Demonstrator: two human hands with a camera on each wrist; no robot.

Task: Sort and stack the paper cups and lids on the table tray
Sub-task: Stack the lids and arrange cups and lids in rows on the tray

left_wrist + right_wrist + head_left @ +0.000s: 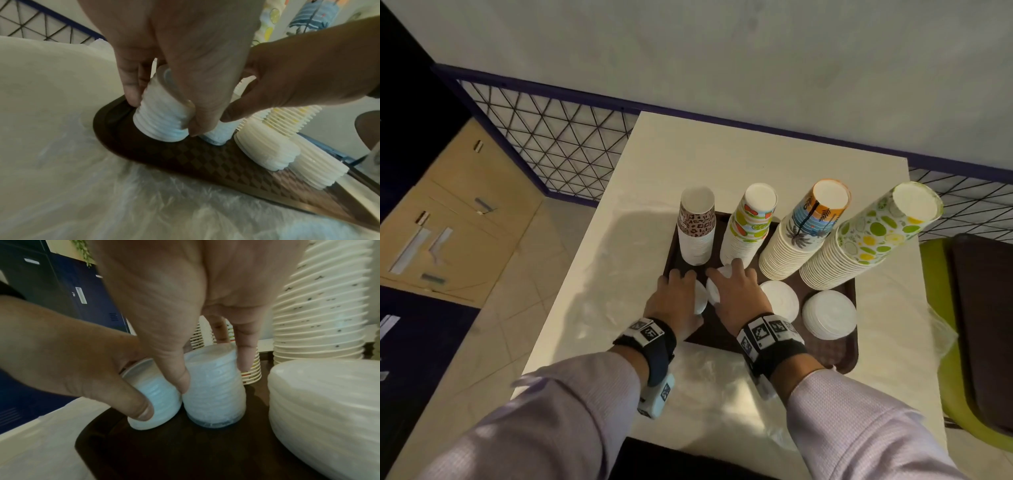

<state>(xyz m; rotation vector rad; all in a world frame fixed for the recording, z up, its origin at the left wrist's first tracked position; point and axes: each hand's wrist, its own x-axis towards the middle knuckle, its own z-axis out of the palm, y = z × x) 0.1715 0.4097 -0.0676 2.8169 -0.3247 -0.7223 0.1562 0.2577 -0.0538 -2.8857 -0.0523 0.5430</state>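
Observation:
A brown tray (832,353) on a cream table holds four stacks of upside-down paper cups at its back: leopard print (697,229), fruit print (750,229), palm print (804,233) and lime print (866,240). In front stand white lid stacks. My left hand (681,284) grips a small lid stack (162,120) at the tray's left end, thumb and fingers round its sides. Touching it on the right, a second small lid stack (213,394) is gripped from above by my right hand (726,274). Both small stacks rest on the tray. Two wider lid stacks (780,301) (828,313) stand free to the right.
Clear plastic wrap (715,383) lies crumpled on the table in front of the tray. A green chair (935,274) at the right carries another brown tray (983,325). A wire mesh railing (558,150) runs behind the table, with cardboard boxes (458,212) at the left.

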